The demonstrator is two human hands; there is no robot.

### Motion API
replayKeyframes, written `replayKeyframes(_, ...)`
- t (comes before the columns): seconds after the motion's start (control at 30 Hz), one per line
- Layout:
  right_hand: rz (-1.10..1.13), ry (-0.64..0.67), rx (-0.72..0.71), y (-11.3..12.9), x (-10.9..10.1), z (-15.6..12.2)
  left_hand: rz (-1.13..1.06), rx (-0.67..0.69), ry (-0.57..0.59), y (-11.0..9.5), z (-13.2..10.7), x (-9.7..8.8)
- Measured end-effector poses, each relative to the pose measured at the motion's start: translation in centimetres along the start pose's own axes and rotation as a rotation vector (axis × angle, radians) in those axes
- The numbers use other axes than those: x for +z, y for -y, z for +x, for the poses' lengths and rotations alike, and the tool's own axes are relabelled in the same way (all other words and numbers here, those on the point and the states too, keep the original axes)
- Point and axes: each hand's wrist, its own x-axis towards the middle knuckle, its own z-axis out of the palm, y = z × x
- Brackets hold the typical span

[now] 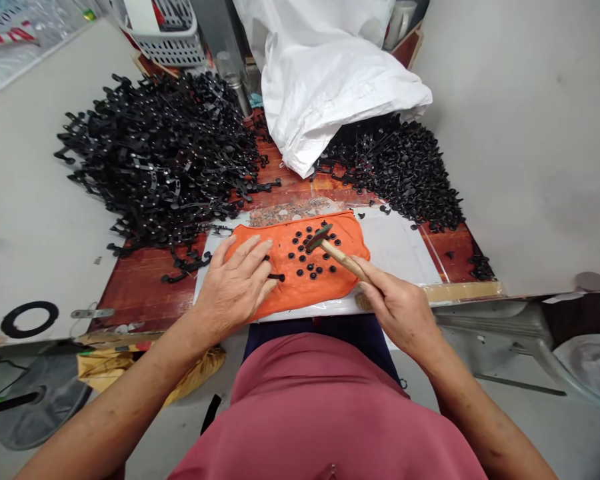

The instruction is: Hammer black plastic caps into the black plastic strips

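Note:
My right hand (pixel 397 303) is closed round the wooden handle of a small hammer (pixel 333 248), whose metal head hangs over an orange cloth (pixel 325 283). Several small round black parts (pixel 307 257) lie scattered on that cloth. My left hand (pixel 237 283) rests on the cloth's left end, fingers stretched toward a small black strip piece (pixel 276 277) at its fingertips. Whether the fingers grip the piece is unclear. The cloth lies on a white board (pixel 400 250) over a reddish wooden tabletop (pixel 140 290).
A large heap of black strap-like parts (pixel 160 153) fills the left back of the table. A second heap of black studs (pixel 400 167) lies at the right, under a white sack (pixel 330 87). A grey basket (pixel 165 33) stands behind. A black ring (pixel 29 319) lies at far left.

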Motion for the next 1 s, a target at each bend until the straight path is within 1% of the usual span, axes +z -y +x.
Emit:
replayKeyframes(0.1,0.024,0.017,0.012,-0.5,0.0,-1.5,0.005,-0.097,0.088,-1.0,0.5,-0.5)
replayKeyframes(0.2,0.026,0.071,0.015,-0.7,0.4,-2.9,-0.084,-0.166,0.145,-0.9,0.8,0.2)
replayKeyframes(0.3,-0.025,0.144,0.025,-1.0,1.1,-4.2,-0.205,-0.158,0.152,-0.4,1.3,1.0)
replayKeyframes(0.37,-0.045,0.17,0.032,-1.2,1.5,-4.9,-0.259,-0.138,0.163,-0.2,1.7,1.4)
replayKeyframes(0.53,-0.007,0.191,0.043,-1.7,2.2,-5.5,-0.261,-0.153,0.258,-0.5,2.3,2.0)
replayKeyframes(0.8,0.01,0.161,0.041,-1.9,2.4,-5.5,-0.196,-0.15,0.195,-1.5,2.1,2.8)
replayKeyframes(1.0,0.021,0.192,0.075,-2.0,2.6,-5.6,-0.11,-0.155,0.218,-2.0,2.2,2.9)
